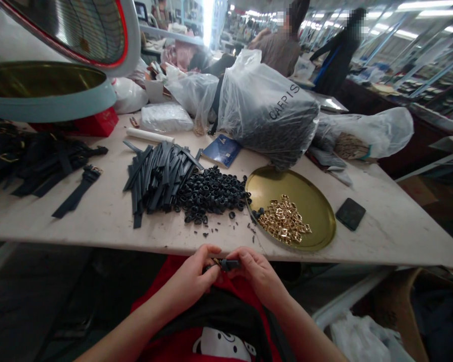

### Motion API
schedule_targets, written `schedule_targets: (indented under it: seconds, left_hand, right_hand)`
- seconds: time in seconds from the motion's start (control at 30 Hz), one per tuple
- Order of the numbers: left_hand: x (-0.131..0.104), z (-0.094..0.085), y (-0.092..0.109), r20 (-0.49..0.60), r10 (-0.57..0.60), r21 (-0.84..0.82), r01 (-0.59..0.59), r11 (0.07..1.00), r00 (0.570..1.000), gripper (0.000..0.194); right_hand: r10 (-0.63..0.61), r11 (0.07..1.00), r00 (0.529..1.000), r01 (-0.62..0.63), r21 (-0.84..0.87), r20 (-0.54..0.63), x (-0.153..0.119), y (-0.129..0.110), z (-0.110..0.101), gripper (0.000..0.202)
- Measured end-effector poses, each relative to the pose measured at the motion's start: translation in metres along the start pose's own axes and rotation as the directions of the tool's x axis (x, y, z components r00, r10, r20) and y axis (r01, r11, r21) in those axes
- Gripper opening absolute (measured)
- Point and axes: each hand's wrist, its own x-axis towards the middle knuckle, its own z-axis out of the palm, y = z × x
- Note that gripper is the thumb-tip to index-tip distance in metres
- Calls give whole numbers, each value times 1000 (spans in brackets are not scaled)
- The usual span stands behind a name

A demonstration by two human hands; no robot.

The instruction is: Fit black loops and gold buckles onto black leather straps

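Just off the table's front edge, both hands meet over my lap on a dark strap (231, 264). My left hand (204, 269) is closed around its buckle end, where a bit of gold metal shows between the fingers. My right hand (254, 271) pinches the strap's other side. Beyond the hands lies a heap of small black loops (215, 193), with a stack of dark straps (162, 173) to its left. Gold buckles (285, 221) are piled on a round gold tray (317, 201) to the right. A strap with a buckle on it (77, 191) rests at the left.
More dark straps (45, 161) lie at the far left, beside a round light-blue tin (53, 103). A large plastic bag (268, 110) stands behind the loops, near a blue booklet (222, 150). A black flat object (350, 213) lies right of the tray. Two people are in the background.
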Motion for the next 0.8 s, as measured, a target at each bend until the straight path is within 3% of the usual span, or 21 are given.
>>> schedule_targets:
  seconds: [0.1, 0.27, 0.43, 0.53, 0.63, 0.73, 0.8]
  left_hand:
    - [1, -1, 1, -42, -37, 18, 38, 999, 998, 32]
    - [3, -4, 6, -128, -83, 243, 112, 963, 988, 28]
    - [9, -6, 3, -180, -61, 372, 125, 920, 982, 19]
    - [9, -8, 3, -87, -93, 230, 111, 967, 992, 20]
    - [4, -9, 5, 44, -148, -8, 148, 989, 988, 24]
    - [1, -8, 7, 105, -126, -152, 141, 978, 987, 24]
    - [0, -5, 7, 129, -114, -201, 138, 970, 985, 25]
  right_hand:
    - [79, 985, 996, -83, 149, 28, 2, 6, -1, 26]
    - [194, 969, 971, -212, 126, 139, 6, 22, -3, 30]
    - [160, 967, 984, -173, 186, 83, 10, 25, -4, 29]
    - [137, 976, 988, -148, 159, 76, 13, 23, -4, 31]
    - [101, 990, 994, -96, 103, -47, 15, 21, -4, 31]
    - [-41, 996, 979, 24, -87, -199, 14, 22, -3, 28]
    - [-126, 969, 973, 80, -233, -191, 10, 22, -3, 26]
